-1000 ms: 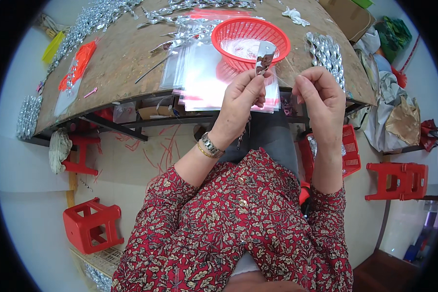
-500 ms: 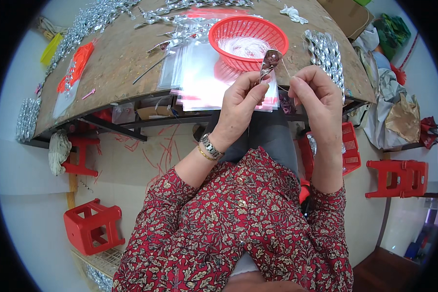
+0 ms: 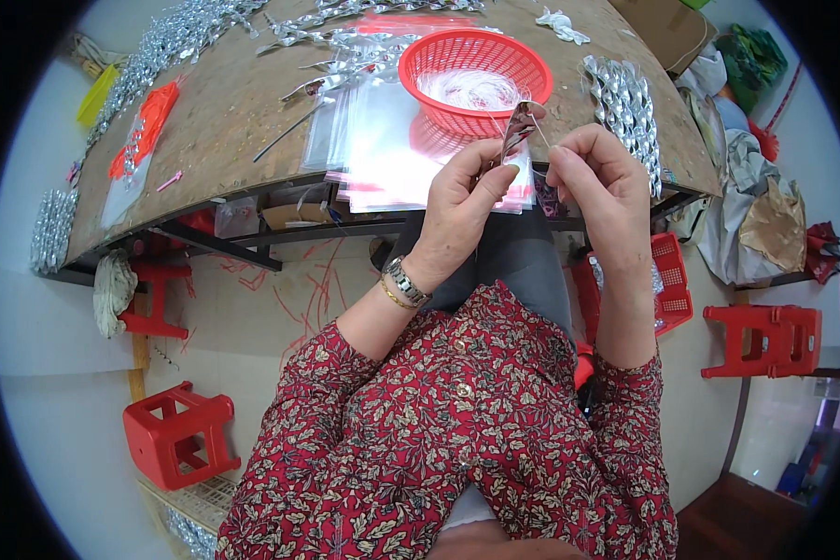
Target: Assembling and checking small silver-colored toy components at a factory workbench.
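My left hand [image 3: 469,201] is closed around a twisted strip of shiny metallic foil [image 3: 521,124], whose upper end sticks up past the thumb and forefinger. Between thumb and fingertips, my right hand [image 3: 605,177] pinches a thin white string [image 3: 540,131] that runs up to the top of the foil strip. Just beyond both hands stands a red plastic basket [image 3: 476,115] with a tangle of white strings [image 3: 467,89] in it. Beneath the basket and my hands lies a stack of clear plastic bags [image 3: 383,154] at the table's near edge.
Silver twisted strips lie in a bunch at the right [image 3: 623,107] and in a long pile at the far left [image 3: 173,47]. A thin dark rod [image 3: 287,133] rests left of the bags. Below are a red crate [image 3: 672,280] and red stools [image 3: 179,436].
The foil strip's top has turned a little, and my right hand has shifted slightly left. Both hands keep their hold.
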Demonstrator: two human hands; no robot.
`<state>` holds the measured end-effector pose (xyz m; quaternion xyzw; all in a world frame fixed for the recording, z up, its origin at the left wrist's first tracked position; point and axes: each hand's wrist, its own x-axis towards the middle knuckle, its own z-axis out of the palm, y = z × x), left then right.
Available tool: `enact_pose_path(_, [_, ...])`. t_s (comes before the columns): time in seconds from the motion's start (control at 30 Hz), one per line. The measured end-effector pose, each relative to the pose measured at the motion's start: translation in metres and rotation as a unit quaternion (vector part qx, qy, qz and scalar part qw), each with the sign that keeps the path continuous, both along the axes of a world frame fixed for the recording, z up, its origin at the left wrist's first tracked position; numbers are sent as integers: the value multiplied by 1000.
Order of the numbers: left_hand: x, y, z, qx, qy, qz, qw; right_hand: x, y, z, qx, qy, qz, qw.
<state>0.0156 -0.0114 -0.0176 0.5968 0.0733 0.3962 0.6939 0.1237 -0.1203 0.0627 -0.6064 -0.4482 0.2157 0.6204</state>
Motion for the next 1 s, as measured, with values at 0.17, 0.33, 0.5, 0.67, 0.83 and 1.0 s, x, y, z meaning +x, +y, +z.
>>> enact_pose_path(0.17, [0,-1,-2,1,3,6,1000,1,0,-1,-7,14,2,1000])
enact_pose_path(0.33, [-1,-4,1,-4,9,5,1000,2,0,-3,-1,11,-2,1000])
enact_pose_path(0.5, [-1,-5,-1,-3,12,10,1000,2,0,-3,4,15,-6,1000])
enact_pose_path(0.67, [1,-5,-6,15,11,11,1000,3,1,-5,16,15,-14,1000])
enact_pose_path(0.83, [1,-10,-4,5,12,0,1000,3,0,-4,19,18,-32,999])
enact_pose_path(1.0, [3,-11,-8,30,10,-4,999,3,-2,-2,26,8,-42,999])
